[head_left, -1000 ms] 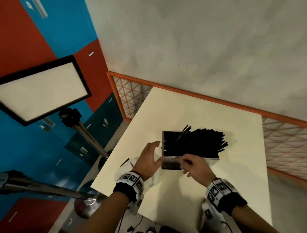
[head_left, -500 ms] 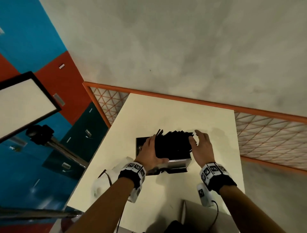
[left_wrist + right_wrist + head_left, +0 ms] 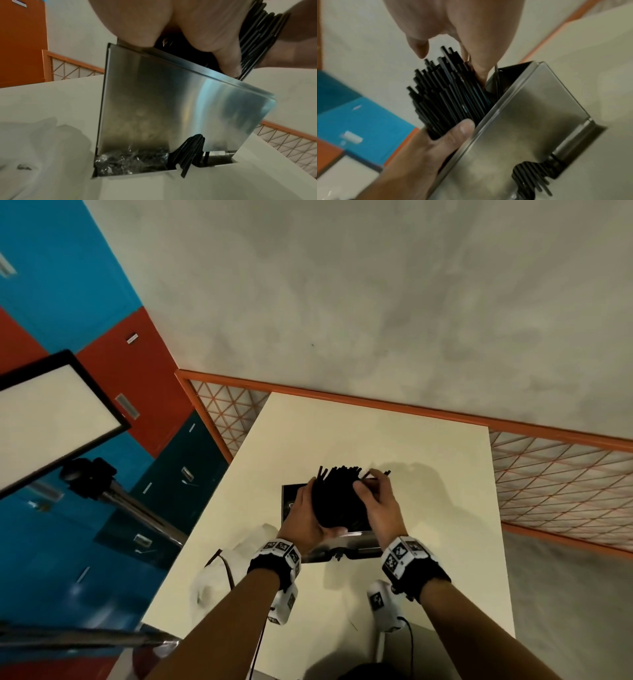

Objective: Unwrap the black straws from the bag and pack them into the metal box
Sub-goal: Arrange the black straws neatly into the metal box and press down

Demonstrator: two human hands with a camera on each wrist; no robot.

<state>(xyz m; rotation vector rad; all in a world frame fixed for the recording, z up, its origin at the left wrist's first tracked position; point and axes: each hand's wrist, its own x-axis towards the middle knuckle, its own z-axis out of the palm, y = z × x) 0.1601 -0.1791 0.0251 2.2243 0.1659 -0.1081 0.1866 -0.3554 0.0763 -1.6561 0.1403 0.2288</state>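
Observation:
A thick bundle of black straws [image 3: 339,498] stands tilted in the open metal box [image 3: 288,501] at the middle of the white table [image 3: 428,508]. My left hand [image 3: 318,508] grips the bundle from the left, thumb [image 3: 460,129] across its front at the box rim. On the bundle's right side, my right hand [image 3: 370,484] cups the upper ends, with one finger [image 3: 481,67] reaching down beside the straws [image 3: 447,97]. A few straw ends [image 3: 188,152] poke out of the cut-out low in the shiny front wall [image 3: 171,108].
The crumpled clear bag [image 3: 219,577] lies on the table's left near edge beside a cable. A light panel on a tripod [image 3: 51,419] stands off the table to the left. An orange mesh fence [image 3: 565,484] runs behind and right of the table.
The straws lay flat across the box a second ago. Both hands closed in on the bundle from its two sides and raised it to stand steeper in the box.

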